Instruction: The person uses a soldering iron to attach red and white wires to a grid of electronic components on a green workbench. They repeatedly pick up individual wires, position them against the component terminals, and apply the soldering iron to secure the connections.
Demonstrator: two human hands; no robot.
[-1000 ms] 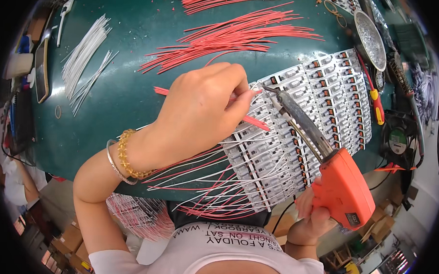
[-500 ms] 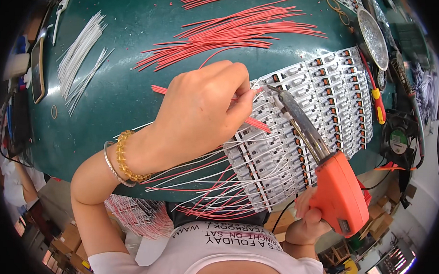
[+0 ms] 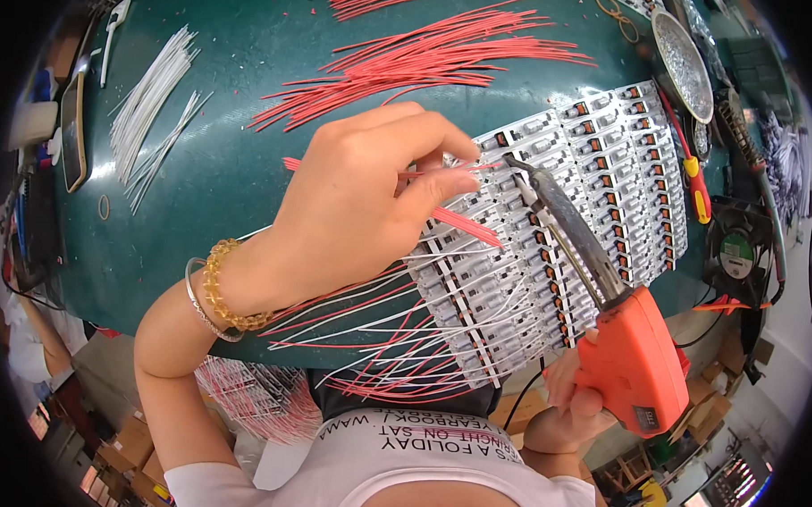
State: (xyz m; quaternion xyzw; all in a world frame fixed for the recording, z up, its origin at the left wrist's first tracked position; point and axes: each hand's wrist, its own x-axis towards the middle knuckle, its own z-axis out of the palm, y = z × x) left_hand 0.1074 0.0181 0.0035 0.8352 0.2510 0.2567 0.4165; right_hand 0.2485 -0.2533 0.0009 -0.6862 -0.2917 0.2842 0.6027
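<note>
My left hand (image 3: 354,194) hovers over the left part of a panel of small white circuit boards (image 3: 596,184), curled around a bundle of red wires (image 3: 465,226). Its index finger and thumb are parted, and a single red wire stretches from between them toward the boards. My right hand (image 3: 569,409) grips a red soldering gun (image 3: 639,364) by its handle. The gun's dark tip lies at the upper left of the panel, close to that wire's end; whether they touch I cannot tell. White and red wires (image 3: 359,328) trail from the panel's left edge under my left forearm.
Piles of red wires (image 3: 413,61) lie on the green table (image 3: 221,158), with white wires (image 3: 147,110) and a phone (image 3: 72,135) at left. On the right are a metal dish (image 3: 681,66), a screwdriver (image 3: 697,188) and a fan (image 3: 739,252). Wired boards (image 3: 258,400) hang below the table edge.
My left hand has drawn back slightly to the left, and its index finger and thumb have come apart. The soldering gun has shifted a little to the right.
</note>
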